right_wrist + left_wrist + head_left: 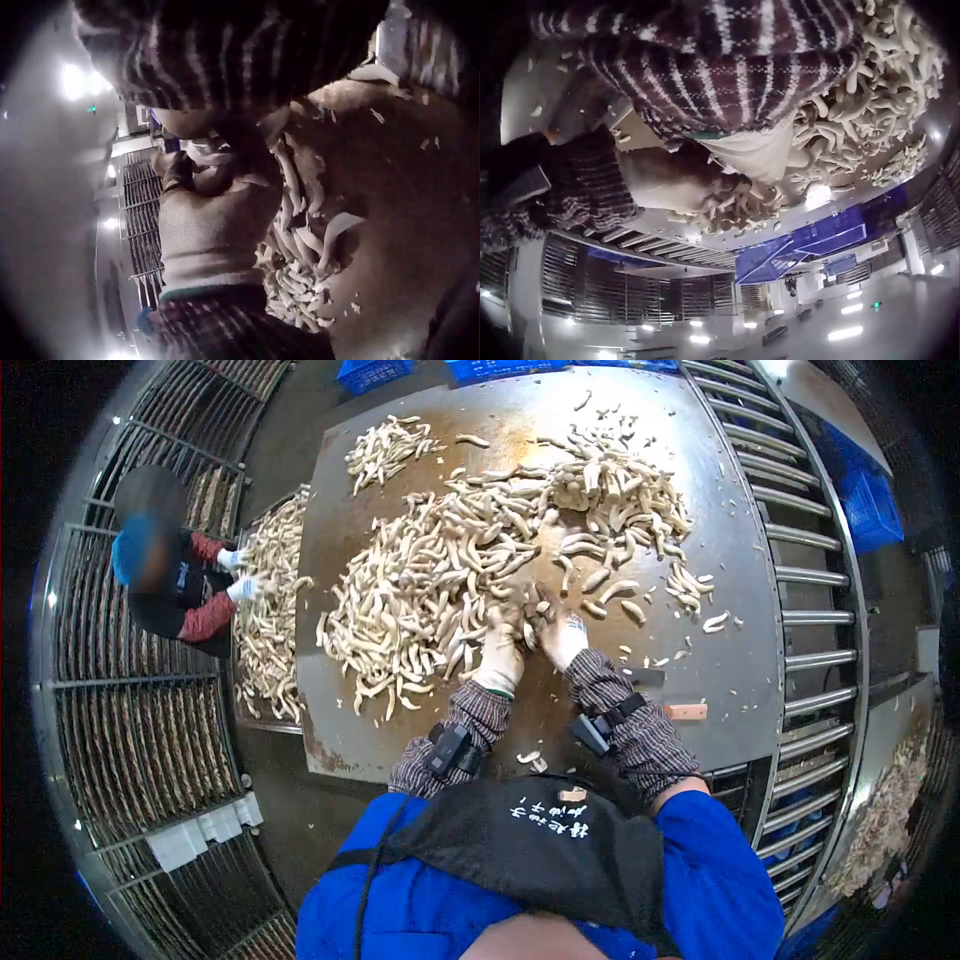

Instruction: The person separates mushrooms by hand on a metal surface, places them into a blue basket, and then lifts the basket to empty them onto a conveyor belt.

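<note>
White knit gloves cover both my hands, and they meet at the near edge of the mushroom heap (470, 575). My left hand (500, 655) and my right hand (563, 637) sit side by side, almost touching, fingers curled down into the stems. The right wrist view shows my left glove (206, 225) bunched around a pale stem or two, thumb tucked over — a narrow, closed hold on mushrooms. My right hand looks curled on a piece as well, though I cannot tell from any view how firmly it pinches.

The heap lies straight ahead of my fingers and spreads away to the left and far side across the steel table (740, 660). Most stems lie with their long axes running away from me, tilted leftward. Both hands are about equally near — the left slightly closer to the thick part.

Further out, a knife with a wooden handle (686, 711) rests near the table's right edge. Another worker (170, 575) sorts mushrooms at a tray on the left, and a smaller pile (385, 450) sits at the far corner.
</note>
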A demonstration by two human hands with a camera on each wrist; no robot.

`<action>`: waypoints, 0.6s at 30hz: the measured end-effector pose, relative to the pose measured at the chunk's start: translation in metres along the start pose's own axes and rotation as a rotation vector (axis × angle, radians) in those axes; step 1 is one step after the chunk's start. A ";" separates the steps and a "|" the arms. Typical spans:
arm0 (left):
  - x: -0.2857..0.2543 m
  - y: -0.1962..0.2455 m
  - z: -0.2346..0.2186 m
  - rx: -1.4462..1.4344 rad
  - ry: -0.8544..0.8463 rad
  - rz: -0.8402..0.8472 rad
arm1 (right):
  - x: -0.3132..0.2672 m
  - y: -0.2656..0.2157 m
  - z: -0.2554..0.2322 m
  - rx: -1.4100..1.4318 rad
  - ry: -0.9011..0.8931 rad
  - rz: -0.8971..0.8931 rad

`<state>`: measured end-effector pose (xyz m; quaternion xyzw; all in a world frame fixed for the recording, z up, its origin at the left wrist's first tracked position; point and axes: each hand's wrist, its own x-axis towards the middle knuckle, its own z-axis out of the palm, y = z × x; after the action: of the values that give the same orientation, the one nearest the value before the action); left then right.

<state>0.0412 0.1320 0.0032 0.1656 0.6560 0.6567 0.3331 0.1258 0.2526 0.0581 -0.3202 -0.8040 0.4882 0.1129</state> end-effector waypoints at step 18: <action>-0.057 -0.023 -0.072 -0.586 0.192 -0.285 | -0.089 -0.037 0.071 0.006 -0.281 -0.318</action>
<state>0.0398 0.0386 -0.0127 -0.0933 0.4844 0.7767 0.3917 0.1445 0.1343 0.0662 -0.1178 -0.8508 0.5064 0.0763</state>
